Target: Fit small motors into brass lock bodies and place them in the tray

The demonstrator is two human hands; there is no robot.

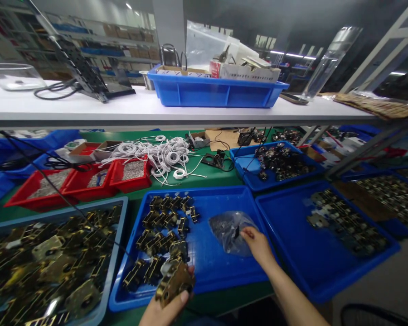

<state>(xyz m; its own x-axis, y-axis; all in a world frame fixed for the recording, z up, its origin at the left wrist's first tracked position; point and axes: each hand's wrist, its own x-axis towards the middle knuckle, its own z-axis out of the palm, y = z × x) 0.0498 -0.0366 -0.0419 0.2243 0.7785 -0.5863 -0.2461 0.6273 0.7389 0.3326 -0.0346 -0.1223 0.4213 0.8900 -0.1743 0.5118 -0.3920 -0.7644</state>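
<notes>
My left hand (172, 301) grips a brass-coloured metal assembly (175, 283) with a dark round hole, low over the front of a blue tray (204, 280). Fingers and thumb are wrapped round its sides. My right hand (256, 242) is at a clear plastic bag (229, 246) lying in the same tray, its thumb and forefinger pinched at a small black part (237, 232). The bag seems to hold many small dark pieces, too blurred to name. On the tray's left side stand rows of similar brass-coloured assemblies (159, 242).
A grey-blue bin (124, 217) of metal assemblies stands at left. Another blue tray (292, 240) with assemblies is at right. Behind lie red bins (132, 183), coiled white cables (172, 156) and a blue tray (258, 183) of dark parts. A white shelf (204, 113) crosses above.
</notes>
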